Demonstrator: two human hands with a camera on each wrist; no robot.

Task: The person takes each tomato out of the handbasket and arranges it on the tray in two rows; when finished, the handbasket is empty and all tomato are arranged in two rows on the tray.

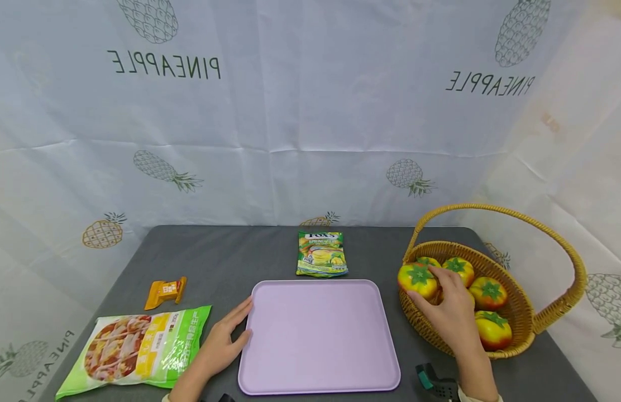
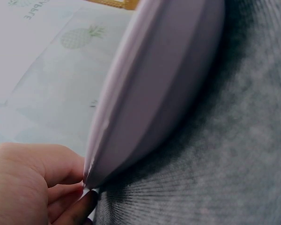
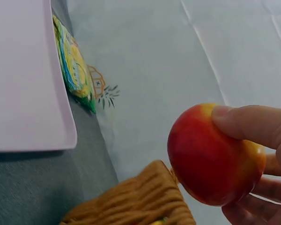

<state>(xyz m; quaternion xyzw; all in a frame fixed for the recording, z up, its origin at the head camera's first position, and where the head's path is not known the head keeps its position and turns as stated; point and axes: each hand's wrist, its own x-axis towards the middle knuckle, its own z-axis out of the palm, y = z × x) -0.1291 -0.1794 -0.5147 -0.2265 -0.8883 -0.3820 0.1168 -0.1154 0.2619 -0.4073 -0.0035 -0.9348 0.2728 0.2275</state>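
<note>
My right hand holds a yellow-and-red persimmon with a green leafy top, over the left rim of a wicker basket. In the right wrist view, the thumb presses one side of that persimmon, with fingers curled behind it. Other persimmons lie inside the basket. A light purple tray lies in the middle of the table. Along its left edge rests my left hand, fingers extended, with fingertips at the rim. From the left wrist, the tray's side shows close beside the fingers.
Left of the tray lies a large green-and-white food bag. Behind that bag is a small orange packet. A green candy bag sits behind the tray. The basket's tall handle arches overhead. A pineapple-print cloth hangs behind the grey table.
</note>
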